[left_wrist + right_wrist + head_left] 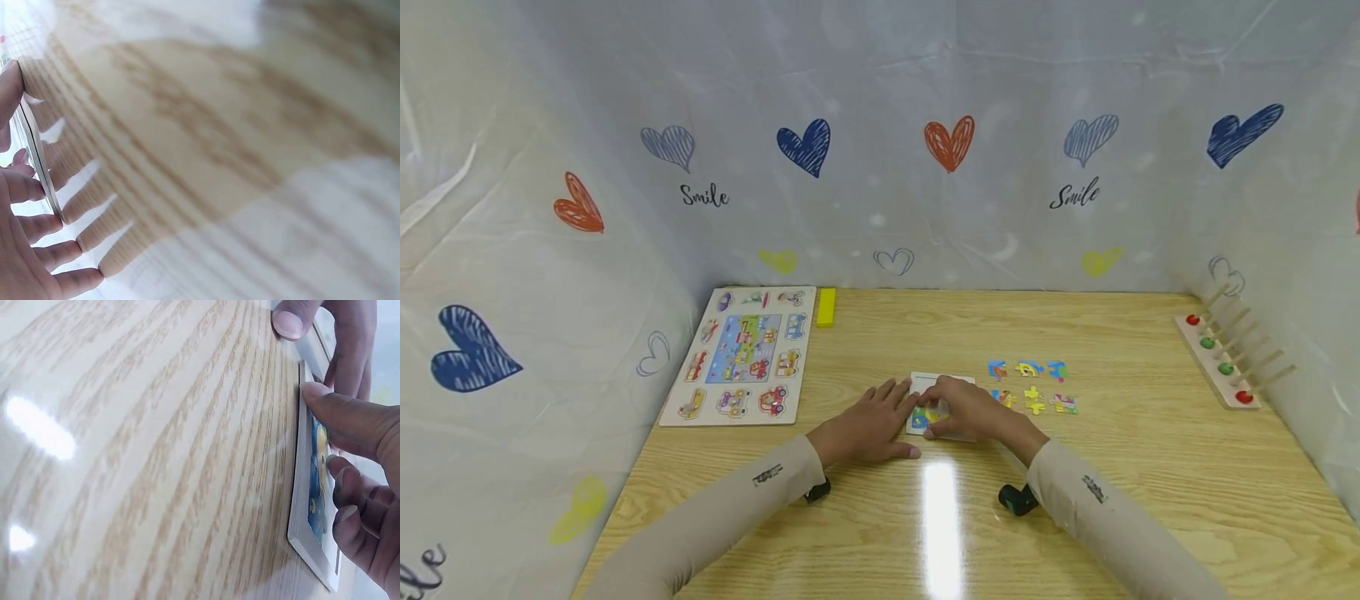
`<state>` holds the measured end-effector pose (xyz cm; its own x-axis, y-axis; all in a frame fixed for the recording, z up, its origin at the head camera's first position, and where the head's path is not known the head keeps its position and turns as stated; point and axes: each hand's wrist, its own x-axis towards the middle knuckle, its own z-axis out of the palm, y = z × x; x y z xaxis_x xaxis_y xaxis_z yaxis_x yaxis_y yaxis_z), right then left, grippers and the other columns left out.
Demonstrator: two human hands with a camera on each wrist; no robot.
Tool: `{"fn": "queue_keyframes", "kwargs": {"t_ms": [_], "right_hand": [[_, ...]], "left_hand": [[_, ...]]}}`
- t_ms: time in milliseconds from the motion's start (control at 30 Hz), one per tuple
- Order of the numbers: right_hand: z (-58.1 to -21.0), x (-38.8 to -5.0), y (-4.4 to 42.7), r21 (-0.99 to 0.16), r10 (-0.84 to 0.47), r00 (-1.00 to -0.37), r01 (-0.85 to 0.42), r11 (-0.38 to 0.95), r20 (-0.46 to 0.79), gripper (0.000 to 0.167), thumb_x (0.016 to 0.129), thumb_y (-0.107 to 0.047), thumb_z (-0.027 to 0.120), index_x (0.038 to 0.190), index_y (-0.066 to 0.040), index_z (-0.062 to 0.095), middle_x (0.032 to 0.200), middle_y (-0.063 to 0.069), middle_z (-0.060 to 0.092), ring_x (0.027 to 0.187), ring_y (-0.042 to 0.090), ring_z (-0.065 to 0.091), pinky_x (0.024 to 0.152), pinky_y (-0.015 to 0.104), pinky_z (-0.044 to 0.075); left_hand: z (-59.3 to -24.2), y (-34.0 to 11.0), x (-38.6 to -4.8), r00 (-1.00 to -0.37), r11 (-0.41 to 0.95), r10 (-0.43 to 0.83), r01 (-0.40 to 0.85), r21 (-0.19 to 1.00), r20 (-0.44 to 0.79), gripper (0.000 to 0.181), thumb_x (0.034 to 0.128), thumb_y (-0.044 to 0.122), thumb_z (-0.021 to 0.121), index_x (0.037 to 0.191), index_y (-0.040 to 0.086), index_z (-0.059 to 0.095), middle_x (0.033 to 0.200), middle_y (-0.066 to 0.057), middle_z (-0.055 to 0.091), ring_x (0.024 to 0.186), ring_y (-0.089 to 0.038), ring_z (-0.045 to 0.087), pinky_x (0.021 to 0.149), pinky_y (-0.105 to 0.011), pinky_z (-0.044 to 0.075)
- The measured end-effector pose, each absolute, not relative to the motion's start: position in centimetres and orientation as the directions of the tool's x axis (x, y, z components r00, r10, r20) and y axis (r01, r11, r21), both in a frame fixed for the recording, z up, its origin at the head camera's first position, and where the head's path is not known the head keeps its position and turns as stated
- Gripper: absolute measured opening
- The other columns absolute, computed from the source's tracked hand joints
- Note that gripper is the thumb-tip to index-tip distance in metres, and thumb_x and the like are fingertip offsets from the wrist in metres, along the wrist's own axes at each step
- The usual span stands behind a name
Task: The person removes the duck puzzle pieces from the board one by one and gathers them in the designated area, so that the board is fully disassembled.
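Observation:
A small white-framed puzzle board [915, 423] lies flat on the table between both hands, part of its blue and yellow picture showing. My left hand [872, 421] lies palm down with spread, straight fingers, its fingertips touching the board's left side. Over the board, my right hand [967, 408] has bent fingers. In the right wrist view its thumb [350, 419] rests on the board's near rim and the other fingers curl close to the picture. Whether a piece is pinched under them is hidden. Several loose jigsaw pieces [1033, 367] lie in two rows right of the board.
A large vehicle puzzle board [745, 350] lies at the back left, with a yellow block [826, 307] beside it. At the right edge stands a wooden peg rack [1217, 358] with red and green beads. A printed curtain [880, 167] encloses the table's back and sides.

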<state>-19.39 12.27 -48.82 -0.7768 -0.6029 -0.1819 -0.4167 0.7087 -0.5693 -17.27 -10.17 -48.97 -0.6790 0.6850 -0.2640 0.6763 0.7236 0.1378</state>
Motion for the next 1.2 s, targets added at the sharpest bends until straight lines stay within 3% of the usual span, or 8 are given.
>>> {"fn": "queue_keyframes", "kwargs": {"t_ms": [467,867,1200], "right_hand": [[-48.7,-19.3,12.0,-0.583,-0.600,-0.783,-0.414,0.699,-0.164,0.044,0.082,-0.028,0.085,0.118,-0.013,0.065,0.111,0.000,0.062,0.103,0.018,0.060,0.091,0.042,0.051],[-49.3,-19.8,12.2,-0.676,-0.651,-0.756,-0.446,0.587,-0.067,0.025,0.088,-0.021,0.079,0.104,-0.014,0.062,0.099,-0.003,0.065,0.086,0.012,0.059,0.075,0.029,0.051],[-49.7,-20.3,12.4,-0.736,-0.660,-0.751,-0.428,0.525,-0.034,0.019,0.090,-0.019,0.077,0.104,-0.017,0.065,0.101,-0.001,0.065,0.067,0.008,0.055,0.062,0.025,0.049]], "left_hand": [[-49.0,-10.2,-17.4,-0.673,0.720,0.689,0.677,0.150,-0.269,0.092,0.0957,0.070,0.043,0.161,0.010,0.020,0.169,-0.015,0.012,0.154,-0.040,0.017,0.118,-0.056,0.029],[-49.2,-10.2,-17.4,-0.677,0.726,0.681,0.673,0.142,-0.280,0.093,0.0950,0.071,0.043,0.162,0.012,0.019,0.169,-0.014,0.011,0.154,-0.039,0.017,0.118,-0.056,0.029],[-49.2,-10.1,-17.3,-0.680,0.726,0.679,0.678,0.117,-0.276,0.092,0.0954,0.072,0.042,0.162,0.012,0.018,0.169,-0.014,0.012,0.154,-0.039,0.018,0.117,-0.055,0.031]]}}
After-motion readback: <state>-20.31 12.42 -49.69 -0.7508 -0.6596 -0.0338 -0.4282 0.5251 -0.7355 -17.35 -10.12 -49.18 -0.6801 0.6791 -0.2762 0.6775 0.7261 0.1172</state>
